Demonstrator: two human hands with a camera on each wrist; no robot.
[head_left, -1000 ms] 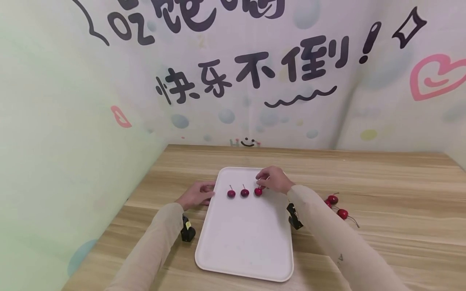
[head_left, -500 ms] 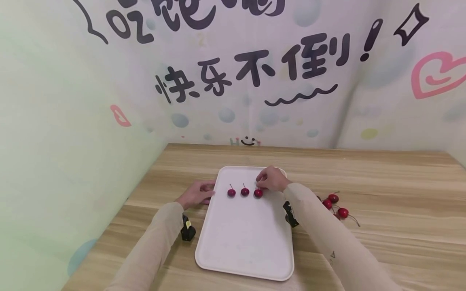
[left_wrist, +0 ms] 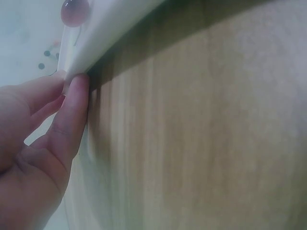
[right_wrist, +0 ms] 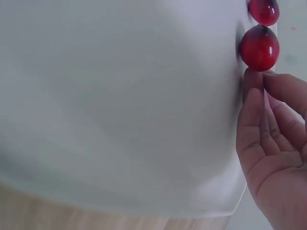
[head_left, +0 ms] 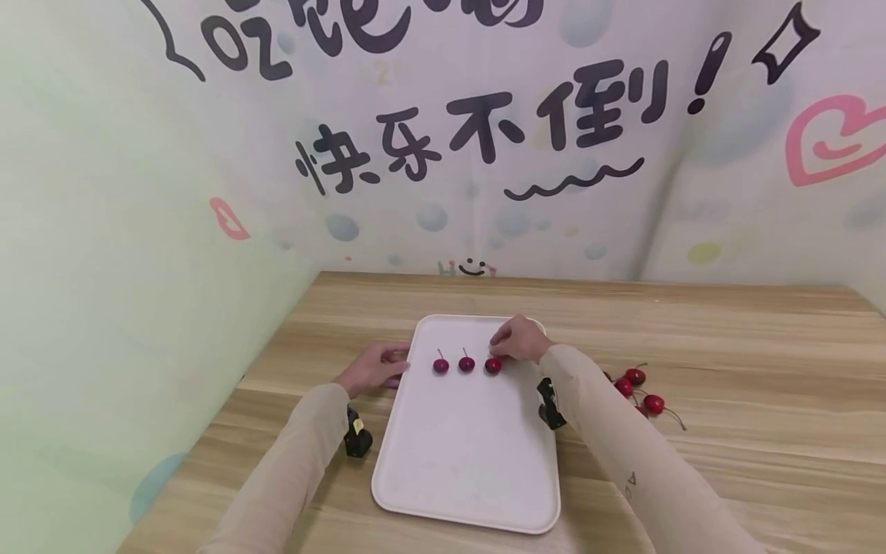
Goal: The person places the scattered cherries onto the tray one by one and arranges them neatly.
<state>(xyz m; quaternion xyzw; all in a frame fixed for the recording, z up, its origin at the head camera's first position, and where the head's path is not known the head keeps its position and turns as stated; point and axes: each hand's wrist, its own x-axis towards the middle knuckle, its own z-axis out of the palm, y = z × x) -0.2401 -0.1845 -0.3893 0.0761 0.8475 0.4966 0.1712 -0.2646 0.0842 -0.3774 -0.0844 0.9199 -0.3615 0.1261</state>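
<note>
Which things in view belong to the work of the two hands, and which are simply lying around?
Part of the work:
white tray
three cherries in a row on it
left hand, at the tray's edge
right hand, at the rightmost cherry
probably the loose cherries beside the tray

Only surroundings:
printed backdrop
wooden table
black wrist devices

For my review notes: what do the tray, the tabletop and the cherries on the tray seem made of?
Tray: probably plastic, with a soft satin finish; it is smooth and white with rounded corners.
Tabletop: wood or wood-look laminate, fairly matte; streaky grain shows, but not which.
Cherries: real fruit or shiny plastic imitations; smooth red surfaces carry bright highlights, which fit either.
</note>
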